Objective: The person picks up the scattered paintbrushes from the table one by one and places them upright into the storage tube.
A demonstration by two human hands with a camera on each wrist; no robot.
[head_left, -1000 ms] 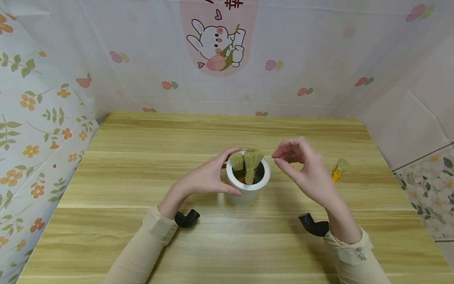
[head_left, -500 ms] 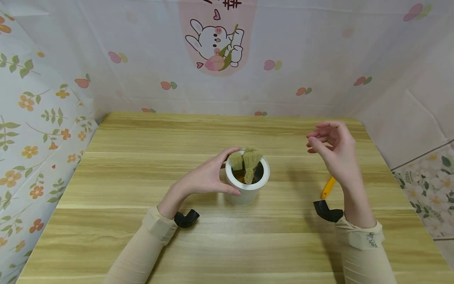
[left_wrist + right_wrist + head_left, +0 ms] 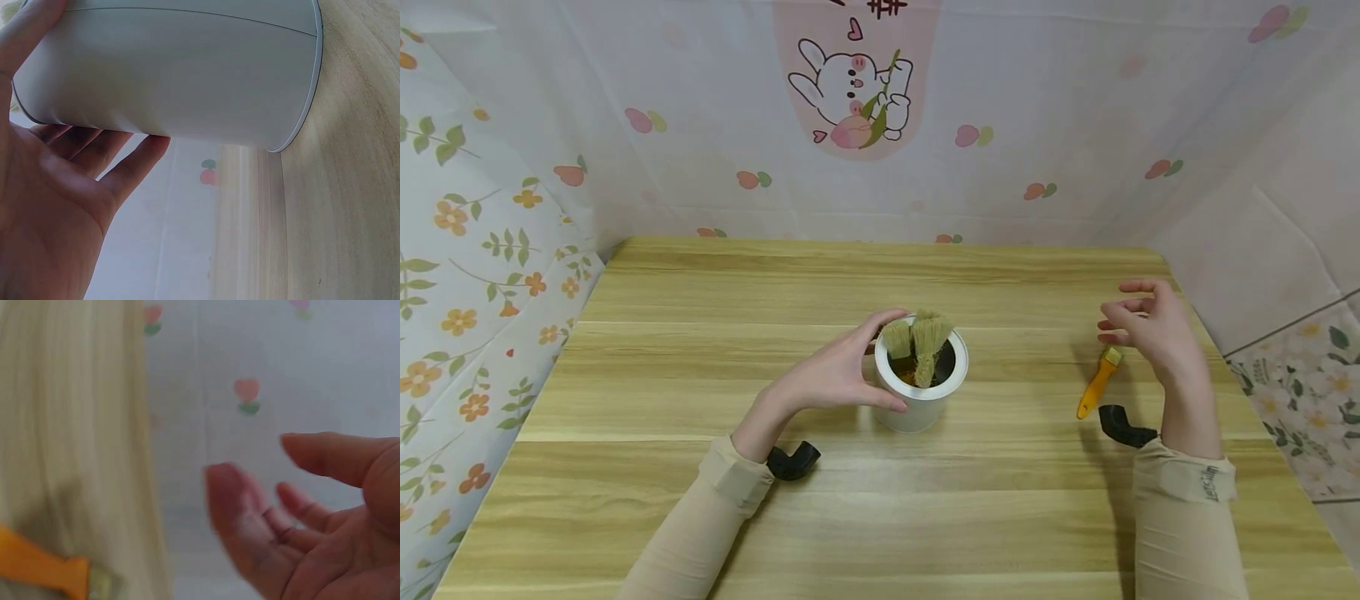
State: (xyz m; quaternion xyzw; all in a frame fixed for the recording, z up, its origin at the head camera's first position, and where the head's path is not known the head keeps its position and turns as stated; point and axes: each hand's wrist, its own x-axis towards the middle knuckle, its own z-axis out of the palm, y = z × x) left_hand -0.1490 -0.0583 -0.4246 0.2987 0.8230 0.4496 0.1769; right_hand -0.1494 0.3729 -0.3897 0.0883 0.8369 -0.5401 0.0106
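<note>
Near the middle of the table stands a white cylindrical pot (image 3: 912, 412), upright, with several brushes (image 3: 931, 333) in it, bristles up. The left hand (image 3: 842, 371) grips the pot's left side, thumb at the front and fingers curled round the back; the left wrist view shows those fingers against the pot's wall (image 3: 181, 75). To the right, a paintbrush with an orange handle (image 3: 1097, 385) lies on the table. Above its bristle end hovers the right hand (image 3: 1153, 325), fingers loosely bent, with nothing held. In the right wrist view the hand (image 3: 312, 531) is apart from the paintbrush (image 3: 40, 565).
The wooden table (image 3: 700, 525) ends at the back against a printed curtain (image 3: 700, 108). Flowered fabric (image 3: 482, 292) hangs along the left side. A black curved piece sits at each wrist, by the left sleeve (image 3: 793, 461) and by the right sleeve (image 3: 1126, 427).
The right hand has moved away from the pot, rightward to above the orange-handled paintbrush, with its fingers empty now. The left hand has stayed on the pot.
</note>
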